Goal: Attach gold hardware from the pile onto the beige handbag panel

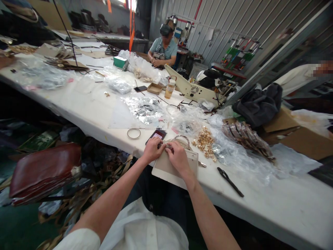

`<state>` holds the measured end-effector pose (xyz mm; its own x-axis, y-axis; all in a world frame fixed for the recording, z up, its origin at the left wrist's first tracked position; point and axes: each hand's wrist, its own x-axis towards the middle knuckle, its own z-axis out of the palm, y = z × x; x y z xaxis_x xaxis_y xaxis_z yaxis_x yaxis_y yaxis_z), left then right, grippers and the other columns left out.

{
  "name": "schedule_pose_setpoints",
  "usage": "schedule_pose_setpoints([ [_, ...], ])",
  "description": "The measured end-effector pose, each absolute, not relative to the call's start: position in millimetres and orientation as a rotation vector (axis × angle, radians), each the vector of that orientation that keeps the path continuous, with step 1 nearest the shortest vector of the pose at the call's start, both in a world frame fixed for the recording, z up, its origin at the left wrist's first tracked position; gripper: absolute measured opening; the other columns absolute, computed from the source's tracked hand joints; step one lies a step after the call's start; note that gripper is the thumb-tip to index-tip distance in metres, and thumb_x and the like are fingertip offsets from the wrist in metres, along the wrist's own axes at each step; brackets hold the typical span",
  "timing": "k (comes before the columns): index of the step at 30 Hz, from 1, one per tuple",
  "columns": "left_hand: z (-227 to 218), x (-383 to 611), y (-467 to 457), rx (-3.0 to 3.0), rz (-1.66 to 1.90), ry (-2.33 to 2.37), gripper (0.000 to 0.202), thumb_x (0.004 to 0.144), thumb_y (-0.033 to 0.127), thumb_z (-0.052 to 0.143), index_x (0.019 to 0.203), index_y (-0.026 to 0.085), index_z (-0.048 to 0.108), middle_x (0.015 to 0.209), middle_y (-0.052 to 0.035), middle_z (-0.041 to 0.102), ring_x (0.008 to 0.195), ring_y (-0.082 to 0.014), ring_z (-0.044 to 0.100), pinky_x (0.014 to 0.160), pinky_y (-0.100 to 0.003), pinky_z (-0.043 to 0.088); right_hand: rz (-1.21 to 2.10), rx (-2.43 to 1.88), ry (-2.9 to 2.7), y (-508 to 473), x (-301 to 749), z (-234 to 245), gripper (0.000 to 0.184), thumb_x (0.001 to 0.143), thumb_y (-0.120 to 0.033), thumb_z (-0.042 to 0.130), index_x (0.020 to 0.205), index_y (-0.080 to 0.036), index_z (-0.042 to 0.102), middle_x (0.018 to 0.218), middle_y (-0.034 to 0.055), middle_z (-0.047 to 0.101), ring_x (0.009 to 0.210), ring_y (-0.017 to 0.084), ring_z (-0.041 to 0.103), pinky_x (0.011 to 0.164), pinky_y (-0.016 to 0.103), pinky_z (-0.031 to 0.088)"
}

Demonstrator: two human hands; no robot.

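Note:
A flat beige handbag [166, 174] lies tilted at the table's front edge, partly over my lap. Its curved handle [185, 139] rises from the far side. My left hand [154, 150] is closed, with the fingertips pinching at the bag's top edge. Close beside it, my right hand [178, 156] is also closed, its thumb and fingers pressed on a small part at the same edge. The fingers hide most of that part. Just beyond my left hand lies a phone [159, 134] with a lit screen. A metal-tipped tool [202, 164] sticks out past the bag's right side.
Gold-coloured fittings [205, 143] are heaped right of the bag, near plastic bags [234, 163]. A black pen-like tool [230, 182] lies at the right, a ring-shaped roll [134, 133] at the left. A bottle [170, 89] stands farther back. Across the table sits another person [166, 48].

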<state>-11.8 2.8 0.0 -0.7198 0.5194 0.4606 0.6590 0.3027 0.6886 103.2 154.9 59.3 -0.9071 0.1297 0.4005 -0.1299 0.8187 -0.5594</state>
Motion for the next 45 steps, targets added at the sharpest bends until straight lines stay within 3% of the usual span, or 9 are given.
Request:
schedule_pose_setpoints([
  [13,-0.9,-13.0,3.8,-1.130,-1.402,-2.352,0.024,0.111,0.038,0.069,0.094,0.022,0.066,0.099,-0.0068,0.071,0.099,-0.0265,0.066,0.093,-0.041,0.048,0.808,-0.027,-2.456,147.3,102.0,50.2,0.021,0.100,-0.009,0.060,0.111,-0.019,0.076,0.111,0.0106,0.075,0.108,0.032,0.069,0.100,0.042,0.056],
  [20,-0.3,-12.3,3.7,-1.122,-1.416,-2.345,0.019,0.109,0.034,0.069,0.094,0.023,0.067,0.100,-0.0066,0.072,0.099,-0.0274,0.066,0.093,-0.042,0.048,0.762,-0.046,-2.476,148.8,105.8,51.2,0.025,0.104,-0.012,0.063,0.123,-0.018,0.077,0.124,0.0131,0.071,0.116,0.032,0.067,0.108,0.045,0.056],
  [26,4.1,-12.6,3.2,-1.121,-1.393,-2.351,0.021,0.109,0.035,0.068,0.093,0.022,0.066,0.099,-0.0070,0.071,0.098,-0.0271,0.066,0.092,-0.042,0.048,0.774,0.008,-2.560,149.4,103.4,60.1,0.022,0.104,-0.012,0.063,0.118,-0.018,0.078,0.123,0.0121,0.068,0.113,0.031,0.067,0.105,0.044,0.059],
  [31,7.6,-11.3,1.6,-1.134,-1.390,-2.348,0.016,0.107,0.032,0.068,0.095,0.022,0.066,0.100,-0.0071,0.072,0.100,-0.0278,0.067,0.092,-0.043,0.049,0.732,-0.066,-2.440,166.4,116.2,74.8,0.028,0.106,-0.015,0.067,0.132,-0.018,0.076,0.133,0.0134,0.069,0.124,0.032,0.067,0.111,0.045,0.057],
  [37,6.3,-12.5,2.8,-1.144,-1.432,-2.338,0.017,0.107,0.033,0.067,0.095,0.023,0.066,0.100,-0.0065,0.072,0.100,-0.0280,0.066,0.093,-0.043,0.048,0.568,-0.321,-2.708,177.6,157.3,88.6,0.018,0.103,-0.007,0.073,0.109,-0.021,0.082,0.111,0.0050,0.077,0.101,0.026,0.072,0.093,0.035,0.056],
  [41,9.1,-12.7,2.6,-1.103,-1.441,-2.326,0.017,0.106,0.031,0.067,0.092,0.023,0.065,0.096,-0.0063,0.070,0.098,-0.0275,0.065,0.093,-0.042,0.047,0.396,-0.404,-2.865,150.7,160.7,87.6,0.017,0.104,-0.009,0.076,0.113,-0.021,0.082,0.112,0.0062,0.077,0.105,0.027,0.073,0.092,0.034,0.054],
  [45,12.2,-1.9,0.6,-1.060,-1.453,-2.338,0.015,0.103,0.029,0.068,0.090,0.023,0.064,0.092,-0.0075,0.069,0.095,-0.0268,0.065,0.089,-0.041,0.048,0.144,-0.499,-2.936,136.6,156.2,74.0,0.021,0.108,-0.010,0.068,0.117,-0.021,0.083,0.116,0.0110,0.077,0.108,0.031,0.074,0.090,0.037,0.055],
])
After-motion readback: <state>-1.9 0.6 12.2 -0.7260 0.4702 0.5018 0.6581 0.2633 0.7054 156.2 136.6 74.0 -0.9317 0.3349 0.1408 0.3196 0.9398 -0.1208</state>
